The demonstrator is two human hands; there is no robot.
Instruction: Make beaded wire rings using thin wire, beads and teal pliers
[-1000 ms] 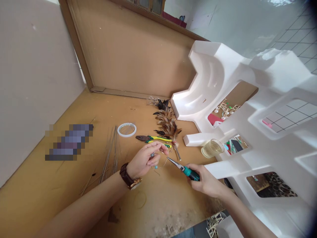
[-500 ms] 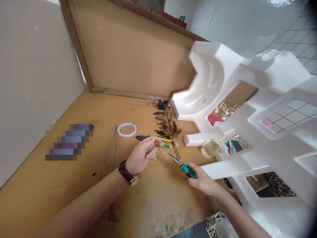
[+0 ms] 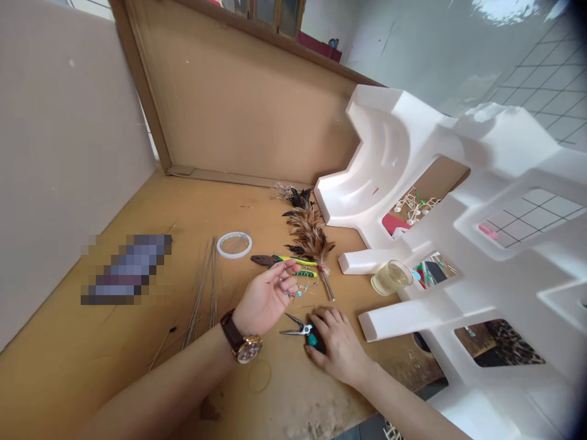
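My left hand (image 3: 270, 296), palm turned up and fingers curled, holds a thin beaded wire (image 3: 299, 294) with small turquoise beads hanging by the fingertips. My right hand (image 3: 342, 345) is down on the table, wrapped over the teal handles of the needle-nose pliers (image 3: 302, 330). Their jaws are spread apart and point left, below my left hand. Behind my left fingers lie combination pliers (image 3: 266, 260) with yellow-green handles, partly hidden. A brown feather bundle (image 3: 309, 226) on a stick lies just beyond.
A white tape-like ring (image 3: 234, 244) and thin wires (image 3: 202, 293) lie left of my hands. A glass of pale liquid (image 3: 392, 277) stands at the right, beside a large white moulded foam piece (image 3: 380, 165). A cardboard panel (image 3: 257, 116) closes the back; a pixelated object (image 3: 132, 266) lies far left.
My right hand has lowered the needle-nose pliers to the table and moved left; their jaws have spread. My left hand has turned palm up, still with the beaded wire.
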